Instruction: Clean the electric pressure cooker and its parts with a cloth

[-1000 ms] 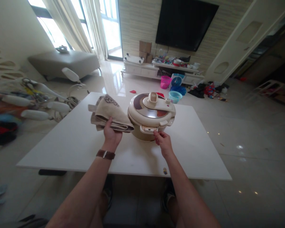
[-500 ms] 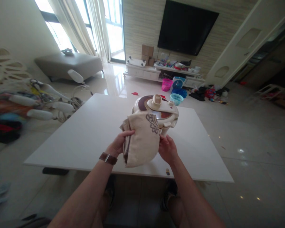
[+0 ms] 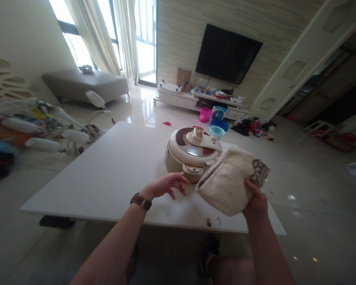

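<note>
Cloth (image 3: pixel 225 184) is gripped in the right hand (image 3: pixel 256 201), four o'clock from the cooker (image 3: pixel 191 152); the left hand (image 3: pixel 167 186), loosely spread, hovers at seven.

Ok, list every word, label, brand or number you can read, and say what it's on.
No text can be read.
Cooker: any markings are too small and blurred to read.
Cloth in the right hand: a dark pattern, with no letters to make out.
Television: no lettering can be made out.
</note>
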`<state>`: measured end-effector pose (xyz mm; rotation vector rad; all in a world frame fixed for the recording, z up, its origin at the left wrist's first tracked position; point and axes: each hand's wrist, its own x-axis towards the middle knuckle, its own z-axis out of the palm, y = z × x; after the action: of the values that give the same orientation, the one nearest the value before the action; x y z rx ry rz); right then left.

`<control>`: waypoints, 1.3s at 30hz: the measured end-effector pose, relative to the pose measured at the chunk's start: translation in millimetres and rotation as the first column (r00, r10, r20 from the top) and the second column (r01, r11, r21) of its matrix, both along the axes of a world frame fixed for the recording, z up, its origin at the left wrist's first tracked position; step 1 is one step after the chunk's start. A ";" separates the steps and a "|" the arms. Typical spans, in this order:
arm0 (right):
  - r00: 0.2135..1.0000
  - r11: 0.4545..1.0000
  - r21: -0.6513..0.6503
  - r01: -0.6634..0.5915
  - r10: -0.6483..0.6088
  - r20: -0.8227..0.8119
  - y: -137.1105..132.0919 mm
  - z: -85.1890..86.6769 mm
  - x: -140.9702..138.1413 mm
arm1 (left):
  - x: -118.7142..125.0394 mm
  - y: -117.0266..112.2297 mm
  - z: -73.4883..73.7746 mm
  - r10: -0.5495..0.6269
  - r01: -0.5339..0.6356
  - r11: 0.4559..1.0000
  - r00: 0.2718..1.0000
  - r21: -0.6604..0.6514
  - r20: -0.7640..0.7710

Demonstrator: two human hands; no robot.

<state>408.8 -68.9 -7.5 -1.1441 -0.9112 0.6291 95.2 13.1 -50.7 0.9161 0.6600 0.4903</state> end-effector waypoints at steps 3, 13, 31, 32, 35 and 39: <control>0.961 0.959 0.106 0.263 -0.270 0.060 12.3 30.9 13.1 | -1.4 1.5 -1.2 0.051 -0.048 0.998 0.997 0.050 -0.051; 0.344 0.992 -0.125 0.004 0.116 0.932 83.4 9.6 -72.2 | -2.9 -1.1 0.5 0.198 -0.188 0.976 0.976 0.106 -0.086; 0.302 0.920 -0.287 0.266 0.204 0.931 173.2 40.2 -41.1 | -18.1 6.9 -4.2 0.346 -0.307 0.931 0.915 0.198 -0.209; 0.313 0.925 -0.280 0.258 0.194 0.930 164.9 35.4 -43.5 | -18.6 6.9 -3.3 0.355 -0.313 0.928 0.907 0.201 -0.225; 0.295 0.955 -0.235 0.180 0.176 0.939 124.3 14.0 -55.6 | -18.7 7.1 -0.8 0.385 -0.338 0.917 0.889 0.210 -0.248; 0.058 0.988 -0.153 0.035 0.151 0.987 71.8 -10.2 -74.3 | -20.2 6.4 -0.4 0.383 -0.336 0.917 0.891 0.214 -0.244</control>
<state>334.5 2.9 -17.6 -1.6846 -2.1955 -0.2587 75.0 19.5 -51.1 1.0363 1.0737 0.7646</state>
